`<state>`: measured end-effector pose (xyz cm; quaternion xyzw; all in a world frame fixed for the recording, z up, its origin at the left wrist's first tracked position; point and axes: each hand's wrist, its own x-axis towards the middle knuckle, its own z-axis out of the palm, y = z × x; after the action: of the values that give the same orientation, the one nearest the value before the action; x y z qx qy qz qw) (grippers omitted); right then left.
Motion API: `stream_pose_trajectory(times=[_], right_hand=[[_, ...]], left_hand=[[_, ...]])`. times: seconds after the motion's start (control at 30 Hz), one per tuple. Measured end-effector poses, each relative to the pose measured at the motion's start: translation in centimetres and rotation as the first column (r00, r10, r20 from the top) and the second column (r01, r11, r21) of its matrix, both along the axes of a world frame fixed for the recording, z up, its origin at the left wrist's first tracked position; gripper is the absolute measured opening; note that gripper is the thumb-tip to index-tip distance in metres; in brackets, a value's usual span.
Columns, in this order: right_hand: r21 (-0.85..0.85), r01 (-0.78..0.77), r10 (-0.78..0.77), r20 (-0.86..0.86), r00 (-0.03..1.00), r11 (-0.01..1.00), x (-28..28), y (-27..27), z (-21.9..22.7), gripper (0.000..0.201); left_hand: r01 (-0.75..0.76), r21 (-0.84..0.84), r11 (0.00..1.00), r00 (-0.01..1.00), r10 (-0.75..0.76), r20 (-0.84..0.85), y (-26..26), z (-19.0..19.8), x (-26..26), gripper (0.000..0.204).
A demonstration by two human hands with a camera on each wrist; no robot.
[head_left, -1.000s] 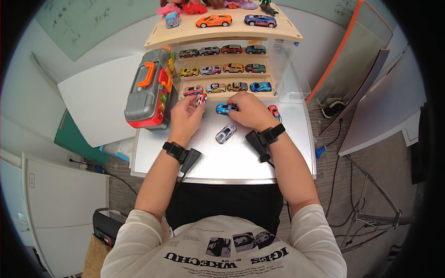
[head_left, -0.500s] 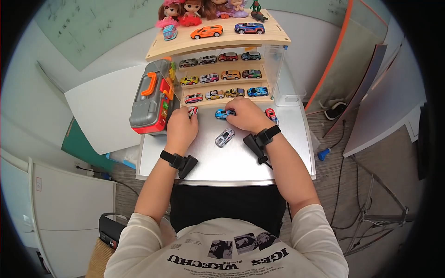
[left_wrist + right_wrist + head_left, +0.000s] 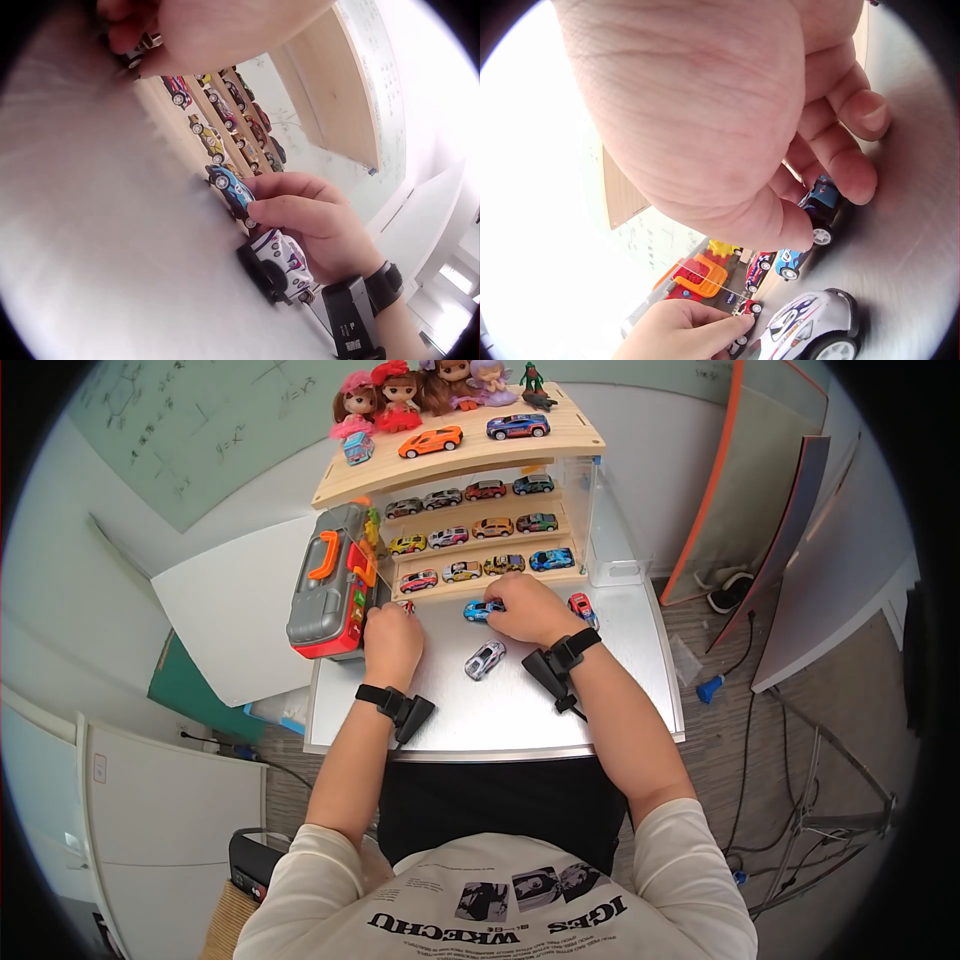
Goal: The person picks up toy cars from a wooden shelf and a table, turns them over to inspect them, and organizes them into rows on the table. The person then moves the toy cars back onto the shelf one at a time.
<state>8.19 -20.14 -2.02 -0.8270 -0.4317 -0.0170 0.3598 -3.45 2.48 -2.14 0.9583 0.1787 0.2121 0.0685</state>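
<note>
We count 18 cars [image 3: 462, 572] total. Shelves [image 3: 475, 550]: 3, 4 cars on each, so 12. Top panel [image 3: 470, 458]: 2, being 1 orange car [image 3: 431, 442] and 1 dark-blue car [image 3: 518, 426]. Bench [image 3: 480, 710]: 4, being 1 white car [image 3: 486, 659], 1 red car [image 3: 582, 606], 1 light-blue car [image 3: 481, 610], 1 red-and-white car [image 3: 408, 606]. Hands [image 3: 393, 647]: 2, 1 car in each. Up top we also get 1 van [image 3: 358, 449], 4 dolls [image 3: 400, 400], 1 green figure [image 3: 532, 377], 1 dark toy [image 3: 540, 400] we can't identify. Case [image 3: 325, 585]: 1. Wrist cameras [image 3: 411, 717]: 2.
</note>
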Motion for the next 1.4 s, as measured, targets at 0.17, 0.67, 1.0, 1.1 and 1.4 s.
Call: stream_pose_trajectory(times=[0.17,0.67,1.0,1.1,1.4], right_hand=[[-0.007,0.003,-0.003,0.000,1.000,1.000,-0.1,0.0,0.2,0.029],[-0.023,-0.009,0.007,-0.063,0.998,1.000,-0.1,-0.2,0.6,0.030],[-0.018,0.006,-0.007,-0.072,0.997,1.000,0.1,-0.1,0.0,0.030],[-0.023,-0.005,0.004,-0.058,0.998,1.000,-0.2,-0.1,0.4,0.029],[-0.026,-0.004,0.003,-0.035,0.999,1.000,-0.1,0.0,0.1,0.029]], left_hand=[[0.007,0.043,0.999,0.994,-0.012,0.104,-4.9,3.6,-3.4,0.026],[0.100,-0.033,0.994,0.995,-0.100,-0.007,-4.1,3.1,-5.7,0.035],[0.148,0.014,0.989,0.984,-0.146,-0.104,-1.2,2.0,-1.6,0.023],[0.227,-0.038,0.973,0.974,-0.227,0.004,-1.2,1.9,-2.3,0.019],[0.344,-0.029,0.938,0.939,-0.345,-0.006,-2.3,2.8,-3.6,0.023]])
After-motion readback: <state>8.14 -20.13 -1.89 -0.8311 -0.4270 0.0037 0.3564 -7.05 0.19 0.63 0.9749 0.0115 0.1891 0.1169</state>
